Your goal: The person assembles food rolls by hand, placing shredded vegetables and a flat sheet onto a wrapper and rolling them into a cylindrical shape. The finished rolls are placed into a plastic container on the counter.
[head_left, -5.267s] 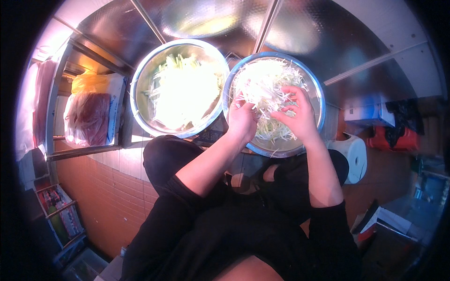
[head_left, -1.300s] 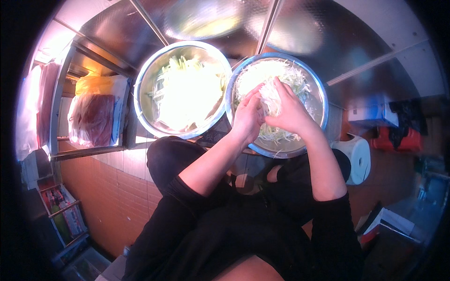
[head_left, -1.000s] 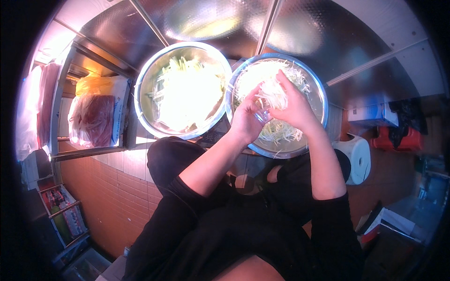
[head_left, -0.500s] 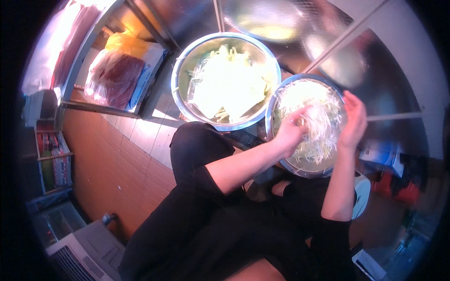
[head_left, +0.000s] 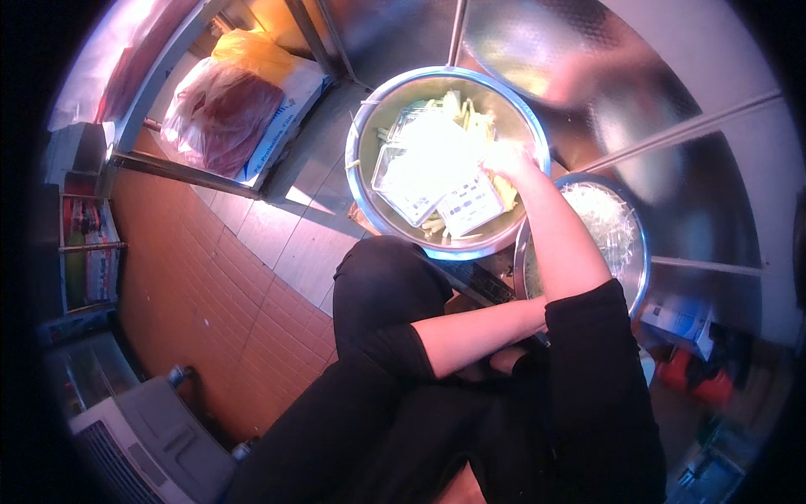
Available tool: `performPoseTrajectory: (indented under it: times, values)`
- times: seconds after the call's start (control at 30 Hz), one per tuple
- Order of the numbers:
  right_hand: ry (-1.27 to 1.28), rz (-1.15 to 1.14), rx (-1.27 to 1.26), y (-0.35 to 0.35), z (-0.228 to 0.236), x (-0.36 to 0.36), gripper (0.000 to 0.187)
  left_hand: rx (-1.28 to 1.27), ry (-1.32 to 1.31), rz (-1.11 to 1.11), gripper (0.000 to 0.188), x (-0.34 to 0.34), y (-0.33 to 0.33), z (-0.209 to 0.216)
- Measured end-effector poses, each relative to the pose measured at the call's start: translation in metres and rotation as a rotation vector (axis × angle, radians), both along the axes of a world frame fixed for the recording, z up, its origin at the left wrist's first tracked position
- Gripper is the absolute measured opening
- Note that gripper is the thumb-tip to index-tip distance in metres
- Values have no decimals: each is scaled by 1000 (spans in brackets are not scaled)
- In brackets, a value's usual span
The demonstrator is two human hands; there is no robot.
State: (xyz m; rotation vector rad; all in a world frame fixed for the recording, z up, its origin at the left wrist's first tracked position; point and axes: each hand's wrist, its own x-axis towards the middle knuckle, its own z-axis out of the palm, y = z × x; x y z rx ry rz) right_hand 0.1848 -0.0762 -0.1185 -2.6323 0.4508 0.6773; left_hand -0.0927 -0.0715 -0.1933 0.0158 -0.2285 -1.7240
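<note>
A large steel bowl (head_left: 363,198) holds pale cut strips (head_left: 434,228) and several clear plastic boxes (head_left: 474,207) with white labels. My right hand (head_left: 515,161) reaches into it at the right side, beside the boxes; glare washes out its fingers, so I cannot tell what they hold. A second steel basin (head_left: 645,267) stands close by on the right, with thin whitish shreds (head_left: 600,214) in it. My left forearm (head_left: 483,334) stretches toward this basin and passes beneath my right arm, which hides the left hand.
Metal panels and bars (head_left: 688,126) stand behind the bowls. On the left, a plastic bag (head_left: 220,113) lies on a white and blue package (head_left: 285,126) within a metal frame. A grey appliance (head_left: 159,445) is at lower left. At right are a white-blue box (head_left: 676,323) and a red object (head_left: 701,376).
My right hand has moved from the shreds basin leftward into the larger bowl. My left hand, seen among the shreds before, is now hidden behind my right arm. The view has shifted.
</note>
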Motion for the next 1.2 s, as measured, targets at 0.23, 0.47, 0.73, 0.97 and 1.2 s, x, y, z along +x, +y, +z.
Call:
performPoseTrajectory:
  times: [0.23,0.47,0.73,0.97,1.2]
  values:
    - [22,-76,-93,39,57,-20,41,565,-87,5,54,71,59,131]
    - [-181,-328,-62,18,-23,-16,43,703,-59,-8,55,84,74,155]
    - [-479,-539,121,25,17,-4,47,381,-216,298,48,66,72,121]
    - [-688,-356,341,13,145,-79,43,632,-391,478,38,88,74,133]
    - [-525,-252,-406,-2,174,-238,57,540,-42,610,61,95,72,156]
